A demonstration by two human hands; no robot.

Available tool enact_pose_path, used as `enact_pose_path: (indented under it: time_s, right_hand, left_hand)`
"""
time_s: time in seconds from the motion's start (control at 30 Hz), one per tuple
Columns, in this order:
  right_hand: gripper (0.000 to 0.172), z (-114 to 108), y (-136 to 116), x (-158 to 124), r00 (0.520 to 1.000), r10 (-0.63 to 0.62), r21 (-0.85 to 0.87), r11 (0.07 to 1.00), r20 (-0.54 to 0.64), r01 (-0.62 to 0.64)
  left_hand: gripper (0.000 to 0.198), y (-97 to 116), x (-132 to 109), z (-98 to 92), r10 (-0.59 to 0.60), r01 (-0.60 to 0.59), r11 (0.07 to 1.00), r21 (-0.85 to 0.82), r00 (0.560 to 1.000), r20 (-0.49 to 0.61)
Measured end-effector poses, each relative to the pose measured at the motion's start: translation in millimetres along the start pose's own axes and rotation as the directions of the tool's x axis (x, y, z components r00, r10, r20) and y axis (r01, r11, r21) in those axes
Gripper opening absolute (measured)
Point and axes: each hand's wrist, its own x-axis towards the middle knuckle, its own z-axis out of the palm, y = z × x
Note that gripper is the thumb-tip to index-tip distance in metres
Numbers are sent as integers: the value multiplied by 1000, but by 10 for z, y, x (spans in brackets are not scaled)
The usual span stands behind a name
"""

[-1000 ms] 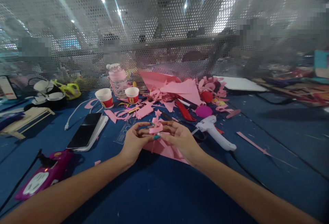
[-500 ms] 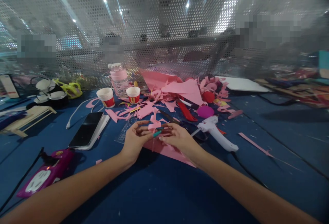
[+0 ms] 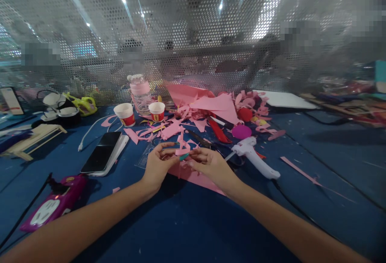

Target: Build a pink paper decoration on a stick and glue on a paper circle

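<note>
Over the blue table, my left hand (image 3: 159, 164) is closed, its thumb and fingers pinching a narrow pink paper strip (image 3: 183, 147) that bends into a loop above the fingertips. Something small and teal (image 3: 183, 157) shows at the left thumb tip; whether it is a nail or a separate piece I cannot tell. From the other side, my right hand (image 3: 215, 168) has its fingers bent in at the strip's right end, fingertips partly hidden. Beneath both hands lies a larger pink sheet (image 3: 202, 182). A white glue gun (image 3: 256, 159) rests just right of my right hand.
Pink scraps (image 3: 171, 129) pile up behind the hands, near scissors (image 3: 197, 137) and a red-handled tool (image 3: 219, 130). Paper cups (image 3: 128, 120), a bottle (image 3: 140, 92), a phone (image 3: 102, 152) and a purple power strip (image 3: 56, 202) stand or lie leftward. Perforated metal (image 3: 181, 21) rises behind.
The upper pink strip has gone from a flatter crosswise band to a curled loop. My right hand's fingers have shifted slightly at its end; my left hand stays nearly still.
</note>
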Motion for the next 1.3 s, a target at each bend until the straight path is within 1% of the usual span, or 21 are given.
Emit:
enact_pose_path:
  time_s: [0.07, 0.13, 0.23, 0.33, 0.4, 0.5, 0.6, 0.7, 0.77, 0.83, 0.97, 1.03, 1.2, 1.3]
  right_hand:
    - [17, -5, 9, 1, 1000, 14, -39, 999, -22, -15]
    - [18, -9, 22, 4, 999, 41, -53, 998, -30, -43]
    - [24, -16, 62, 20, 998, 66, 9, 998, -5, -66]
    - [27, -22, 112, 41, 997, 34, 130, 991, 68, -42]
    - [27, -27, 131, 49, 995, 8, 181, 983, 100, -26]
    - [27, -30, 127, 45, 995, -1, 187, 982, 101, -18]
    - [25, -25, 102, 32, 995, -7, 163, 987, 100, -10]
    - [23, -17, 88, 30, 996, 5, 130, 991, 94, -17]
    - [24, -17, 93, 39, 996, 11, 154, 988, 87, -25]
    - [26, -21, 105, 51, 996, 21, 204, 978, 85, -38]
    - [30, -20, 108, 58, 995, 27, 277, 959, 94, -52]
    - [29, -11, 91, 47, 996, 16, 255, 966, 84, -37]
    - [30, 12, 57, 12, 1000, 1, 62, 998, -2, -1]
    - [35, 15, 71, 12, 1000, -11, 54, 998, -19, 12]
  left_hand:
    - [40, -10, 7, 0, -5, 5, 1000, -4, 1000, -1]
    - [41, -15, 12, 2, -14, 14, 1000, -18, 1000, 4]
    - [40, -15, 13, 0, -16, 16, 999, -28, 1000, 9]
    - [40, -13, 9, -8, -4, 4, 1000, -17, 1000, 11]
    - [40, -14, 6, -11, 6, -6, 1000, -8, 1000, 16]
    - [42, -15, 2, -8, 13, -13, 1000, 9, 1000, 22]
    - [44, -15, 2, -1, 23, -23, 1000, 16, 1000, 1]
    - [31, -14, 1, 4, 5, -6, 998, 67, 1000, 13]
    - [23, -12, -3, 9, -5, 1, 995, 104, 999, 33]
    - [21, -6, -8, 18, -1, -3, 994, 107, 999, 39]
    - [19, 10, -16, 33, -8, 7, 997, 82, 1000, 15]
    - [18, 14, -19, 31, -7, 5, 997, 83, 1000, 19]
    - [21, -1, -20, 6, -8, 3, 996, 86, 998, 55]
    - [19, -8, -17, 3, -15, 11, 998, 67, 998, 54]
